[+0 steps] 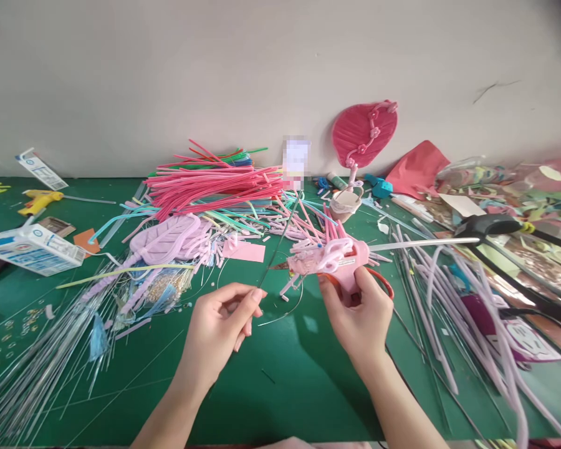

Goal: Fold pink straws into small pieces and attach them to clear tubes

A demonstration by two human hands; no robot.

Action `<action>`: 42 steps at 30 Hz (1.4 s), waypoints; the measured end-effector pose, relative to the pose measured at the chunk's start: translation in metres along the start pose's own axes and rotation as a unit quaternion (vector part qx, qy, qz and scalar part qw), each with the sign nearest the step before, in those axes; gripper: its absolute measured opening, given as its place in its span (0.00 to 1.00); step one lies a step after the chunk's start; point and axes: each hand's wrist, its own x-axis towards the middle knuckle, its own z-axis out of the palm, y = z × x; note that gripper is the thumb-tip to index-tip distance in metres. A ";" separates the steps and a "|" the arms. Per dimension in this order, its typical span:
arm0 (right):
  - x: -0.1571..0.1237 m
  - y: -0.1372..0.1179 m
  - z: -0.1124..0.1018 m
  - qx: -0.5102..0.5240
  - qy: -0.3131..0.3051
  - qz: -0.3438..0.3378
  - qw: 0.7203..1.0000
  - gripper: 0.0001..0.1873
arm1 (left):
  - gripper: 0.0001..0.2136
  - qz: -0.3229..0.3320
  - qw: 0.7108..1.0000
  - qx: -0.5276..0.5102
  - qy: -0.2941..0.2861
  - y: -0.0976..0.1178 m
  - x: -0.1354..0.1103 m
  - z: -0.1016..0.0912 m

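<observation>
My left hand point(224, 321) pinches a thin dark green wire point(283, 234) between thumb and fingertips. The wire slants up and to the right from my fingers. My right hand point(359, 312) is wrapped round the grip of a pink hot glue gun point(353, 259), with a whitish glue stick point(416, 244) jutting from its back end. Its nozzle points left, close to the wire; I cannot tell whether they touch. Lilac loops point(334, 252) show at the gun's left side. An orange-red handle point(384, 284) shows behind my right hand, its other end hidden.
Pink and red pipe cleaners point(215, 187) are heaped at the back. A lilac leaf-shaped piece point(166, 240) and metallic rods point(42, 368) lie left, near a yellow glue gun point(40, 201). A pink fan point(364, 134) stands at the wall. Lilac pipe cleaners point(430, 318) lie right.
</observation>
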 end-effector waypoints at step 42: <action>0.007 -0.003 -0.019 -0.077 0.149 -0.022 0.986 0.21 | 0.09 0.656 0.353 0.666 0.043 0.019 0.021 -0.049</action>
